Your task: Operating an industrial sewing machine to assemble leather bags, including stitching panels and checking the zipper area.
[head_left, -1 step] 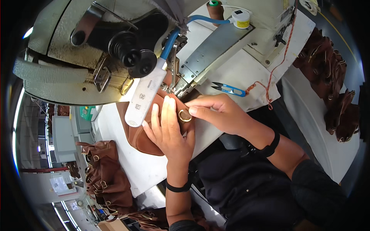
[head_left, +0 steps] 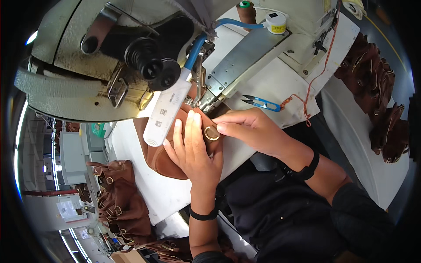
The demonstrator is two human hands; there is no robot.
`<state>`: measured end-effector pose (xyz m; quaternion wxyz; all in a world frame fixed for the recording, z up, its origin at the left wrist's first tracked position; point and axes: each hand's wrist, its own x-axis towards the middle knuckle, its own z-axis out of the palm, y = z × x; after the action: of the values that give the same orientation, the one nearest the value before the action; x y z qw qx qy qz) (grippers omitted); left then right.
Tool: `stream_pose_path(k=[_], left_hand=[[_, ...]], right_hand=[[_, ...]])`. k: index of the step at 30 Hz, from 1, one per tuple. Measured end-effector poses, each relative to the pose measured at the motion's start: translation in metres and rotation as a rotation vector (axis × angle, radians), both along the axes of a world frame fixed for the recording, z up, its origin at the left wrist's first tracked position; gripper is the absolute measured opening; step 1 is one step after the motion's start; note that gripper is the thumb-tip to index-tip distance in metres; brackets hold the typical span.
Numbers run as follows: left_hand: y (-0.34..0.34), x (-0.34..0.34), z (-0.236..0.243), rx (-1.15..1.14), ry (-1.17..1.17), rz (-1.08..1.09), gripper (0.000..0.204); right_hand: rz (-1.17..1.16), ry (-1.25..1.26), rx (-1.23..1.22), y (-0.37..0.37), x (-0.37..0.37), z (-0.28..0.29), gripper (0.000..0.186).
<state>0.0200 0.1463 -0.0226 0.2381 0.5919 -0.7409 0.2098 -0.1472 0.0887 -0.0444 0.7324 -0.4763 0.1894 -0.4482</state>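
A brown leather bag [head_left: 164, 160] with a gold-coloured ring [head_left: 212, 133] lies under the needle area of a sewing machine [head_left: 66, 65]. My left hand [head_left: 193, 153] rests flat on the leather, fingers stretched toward the presser foot [head_left: 193, 103]. Beside the ring, my right hand [head_left: 252, 130] pinches the bag's edge between thumb and fingers. A white lamp [head_left: 164, 115] on a blue flexible neck hangs over the bag and covers part of it. The tip of the needle is too small to make out.
Blue thread snips [head_left: 262, 102] on an orange cord lie right of the metal machine bed [head_left: 241, 57]. A brown thread spool [head_left: 246, 13] stands behind. Brown leather bags are piled at the left [head_left: 120, 197], and brown leather pieces [head_left: 370, 79] at the right.
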Motion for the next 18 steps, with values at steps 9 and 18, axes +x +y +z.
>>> stream_pose_path(k=[9,18], left_hand=[[0.0,-0.001,0.012,0.131,0.162,-0.074,0.069],[0.0,0.002,0.019,0.197,0.272,-0.112,0.073]], right_hand=[[-0.072,0.037,0.051,0.005,0.0,0.004,0.03],[-0.138,0.069,-0.011,0.005,0.001,0.008,0.026]])
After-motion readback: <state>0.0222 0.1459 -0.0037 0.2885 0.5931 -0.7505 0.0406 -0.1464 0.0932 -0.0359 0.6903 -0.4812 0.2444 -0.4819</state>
